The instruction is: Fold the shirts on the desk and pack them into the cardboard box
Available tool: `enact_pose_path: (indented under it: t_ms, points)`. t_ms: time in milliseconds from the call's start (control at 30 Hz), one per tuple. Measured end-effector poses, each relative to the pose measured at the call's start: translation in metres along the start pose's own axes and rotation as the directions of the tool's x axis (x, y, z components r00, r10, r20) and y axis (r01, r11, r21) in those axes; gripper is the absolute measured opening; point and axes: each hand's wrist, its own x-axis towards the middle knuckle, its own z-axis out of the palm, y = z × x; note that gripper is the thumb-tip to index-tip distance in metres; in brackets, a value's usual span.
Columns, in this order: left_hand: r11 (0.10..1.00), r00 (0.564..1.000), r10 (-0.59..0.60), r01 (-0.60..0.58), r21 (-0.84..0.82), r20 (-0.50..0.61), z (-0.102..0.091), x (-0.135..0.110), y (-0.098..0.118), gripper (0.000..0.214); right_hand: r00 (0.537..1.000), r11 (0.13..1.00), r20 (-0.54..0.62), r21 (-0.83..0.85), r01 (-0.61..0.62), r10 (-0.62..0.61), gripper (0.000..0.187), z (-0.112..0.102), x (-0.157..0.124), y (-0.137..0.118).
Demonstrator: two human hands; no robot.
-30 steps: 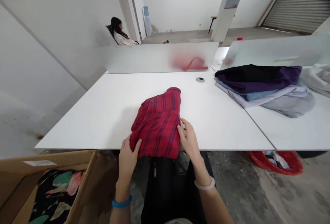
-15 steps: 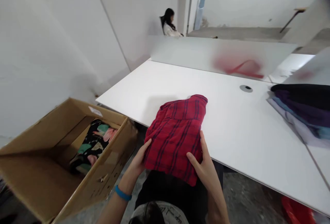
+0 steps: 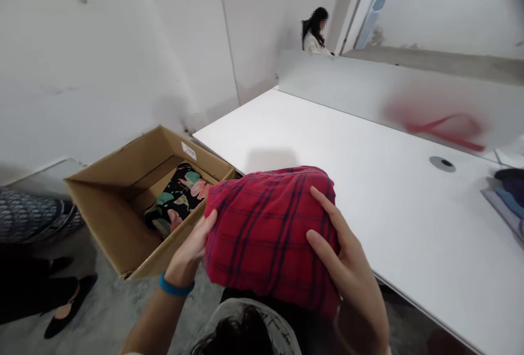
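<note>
A folded red plaid shirt [image 3: 266,229] is held up off the white table [image 3: 368,180], in front of my chest. My left hand [image 3: 189,251] grips its left edge, fingers tucked under the cloth. My right hand [image 3: 347,268] lies over its right side with fingers curled round it. To the left on the floor stands an open cardboard box [image 3: 123,202] with a black floral garment [image 3: 176,205] lying inside.
A frosted divider [image 3: 368,88] runs along the table's far edge. Folded clothes [image 3: 507,197] lie at the right edge. Another person sits far back by the wall [image 3: 313,33]. Someone's legs and black shoes [image 3: 61,306] are on the floor at left.
The shirt has been lifted off the table edge and carried left toward the box. The view has swung left, bringing the box closer to centre.
</note>
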Motion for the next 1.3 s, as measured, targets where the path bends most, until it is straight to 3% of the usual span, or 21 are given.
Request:
enact_pose_path:
  t_ms: [67, 167, 233, 333, 467, 500, 533, 600, 667, 733, 767, 833, 900, 1000, 1133, 1233, 1300]
  points:
    - [0.987, 0.983, 0.125, -0.109, 0.121, -0.134, -0.012, -0.02, 0.023, 0.066, 0.992, 0.999, 0.112, 0.0, 0.055, -0.054, 0.056, 0.006, 0.025, -0.022]
    - [0.915, 0.886, 0.317, -0.191, 0.357, -0.339, -0.03, -0.047, 0.06, 0.077, 0.937, 0.988, 0.316, 0.014, 0.154, -0.151, 0.054, 0.034, 0.074, -0.049]
    - [0.887, 0.811, 0.388, -0.199, 0.417, -0.438, -0.044, -0.057, 0.086, 0.079, 0.862, 0.967, 0.445, 0.038, 0.253, -0.243, 0.051, 0.065, 0.112, -0.065]
    - [0.848, 0.68, 0.505, -0.278, 0.45, -0.532, -0.068, -0.061, 0.123, 0.078, 0.701, 0.898, 0.584, 0.121, 0.423, -0.409, 0.042, 0.121, 0.167, -0.093]
    - [0.688, 0.445, 0.726, -0.479, 0.545, -0.525, -0.106, -0.052, 0.159, 0.081, 0.524, 0.788, 0.621, 0.276, 0.55, -0.583, 0.036, 0.198, 0.217, -0.125]
    - [0.659, 0.404, 0.751, -0.492, 0.568, -0.522, -0.117, -0.049, 0.162, 0.08, 0.494, 0.768, 0.619, 0.308, 0.562, -0.61, 0.036, 0.217, 0.226, -0.126]
    - [0.66, 0.392, 0.751, -0.473, 0.584, -0.531, -0.129, -0.046, 0.162, 0.077, 0.47, 0.753, 0.62, 0.334, 0.567, -0.629, 0.036, 0.235, 0.233, -0.122]
    - [0.708, 0.434, 0.7, -0.323, 0.628, -0.567, -0.155, -0.039, 0.15, 0.067, 0.446, 0.761, 0.646, 0.353, 0.545, -0.619, 0.037, 0.273, 0.242, -0.098]
    - [0.687, 0.498, 0.636, -0.016, 0.727, -0.59, -0.181, -0.033, 0.127, 0.062, 0.47, 0.837, 0.726, 0.268, 0.477, -0.501, 0.039, 0.308, 0.245, -0.055]
    - [0.471, 0.558, 0.614, 0.31, 0.826, -0.559, -0.2, -0.03, 0.099, 0.063, 0.542, 0.923, 0.808, 0.006, 0.384, -0.231, 0.041, 0.335, 0.242, -0.005]
    - [0.322, 0.596, 0.607, 0.421, 0.848, -0.526, -0.206, -0.03, 0.086, 0.063, 0.551, 0.919, 0.828, -0.132, 0.372, -0.104, 0.041, 0.345, 0.238, 0.02]
    - [0.068, 0.679, 0.566, 0.526, 0.847, -0.467, -0.209, -0.031, 0.065, 0.059, 0.523, 0.897, 0.852, -0.231, 0.377, 0.0, 0.034, 0.354, 0.232, 0.059]
    - [-0.079, 0.732, 0.516, 0.557, 0.827, -0.444, -0.205, -0.032, 0.055, 0.05, 0.491, 0.884, 0.871, -0.249, 0.395, 0.026, 0.027, 0.352, 0.226, 0.082]
    - [-0.164, 0.747, 0.496, 0.581, 0.797, -0.443, -0.2, -0.03, 0.053, 0.041, 0.505, 0.872, 0.863, -0.269, 0.41, 0.029, 0.024, 0.338, 0.222, 0.088]
    - [-0.132, 0.767, 0.479, 0.544, 0.829, -0.427, -0.207, -0.028, 0.055, 0.038, 0.621, 0.876, 0.778, -0.232, 0.424, -0.095, 0.033, 0.307, 0.205, 0.078]
    - [-0.106, 0.758, 0.505, 0.529, 0.842, -0.412, -0.214, -0.031, 0.055, 0.04, 0.688, 0.897, 0.657, -0.041, 0.44, -0.307, 0.033, 0.271, 0.171, 0.075]
    - [-0.145, 0.752, 0.565, 0.495, 0.857, -0.339, -0.212, -0.03, 0.054, 0.042, 0.729, 0.909, 0.573, 0.071, 0.41, -0.374, 0.031, 0.242, 0.142, 0.076]
